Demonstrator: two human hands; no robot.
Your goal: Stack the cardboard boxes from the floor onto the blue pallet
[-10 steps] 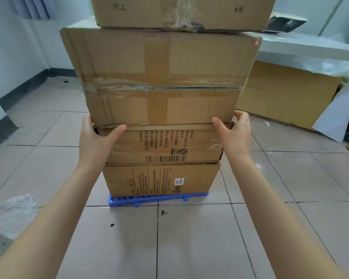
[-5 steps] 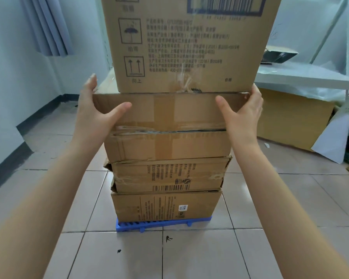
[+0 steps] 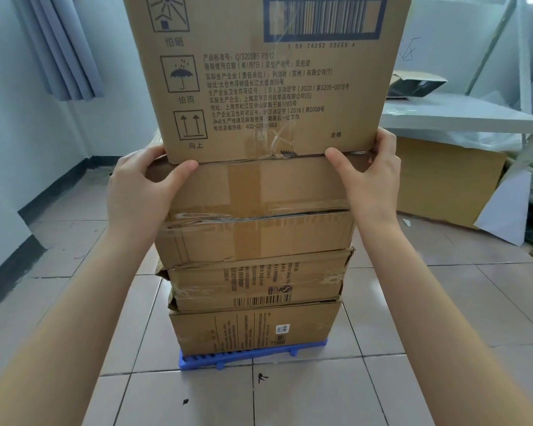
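A stack of cardboard boxes stands on the blue pallet (image 3: 253,356). From the bottom: a printed box (image 3: 253,329), a torn box with a barcode (image 3: 256,282), a taped box (image 3: 259,210), and a tall top box (image 3: 268,78) with an umbrella symbol and a large barcode. My left hand (image 3: 142,192) grips the taped box's upper left corner, thumb across the front. My right hand (image 3: 371,176) holds its upper right corner, fingers reaching up against the top box's lower edge.
A white table (image 3: 462,115) stands at the right with a dark open box (image 3: 413,86) on it. A large flat cardboard sheet (image 3: 443,186) and a white panel (image 3: 505,207) lean beneath it. A curtain (image 3: 56,47) hangs at the left wall. Tiled floor surrounds the pallet.
Both hands rose from the sides of the barcode box to the upper corners of the taped box. The view lifted, showing more of the top box.
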